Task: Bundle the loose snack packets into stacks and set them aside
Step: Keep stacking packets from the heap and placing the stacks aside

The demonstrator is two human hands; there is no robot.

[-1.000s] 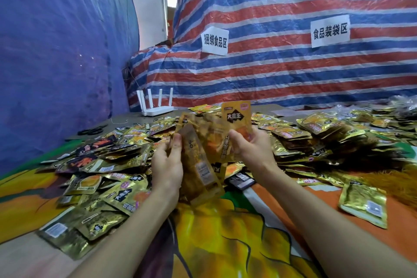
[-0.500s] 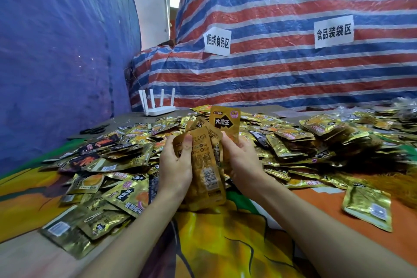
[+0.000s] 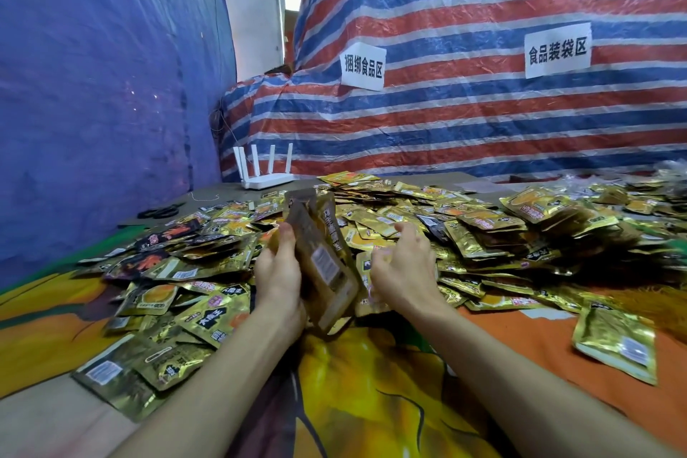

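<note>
Head view, centre of the frame: my left hand [image 3: 278, 271] clamps a stack of packets [image 3: 323, 264], thumb pressed up its near face, the flat crinkly gold-foil pouches standing on edge and tilted. Just right of it, my right hand [image 3: 403, 268] hovers with fingers loosely curled and spread, gripping nothing I can see. Around both hands loose packets [image 3: 464, 230] lie heaped, glossy gold rectangles with some black ones at left, on a printed orange-and-yellow cloth [image 3: 371, 402]. One packet [image 3: 615, 342] sits apart, lower right. A white four-antenna router [image 3: 265, 175] stands behind, before a striped woven tarp [image 3: 464, 115].
</note>
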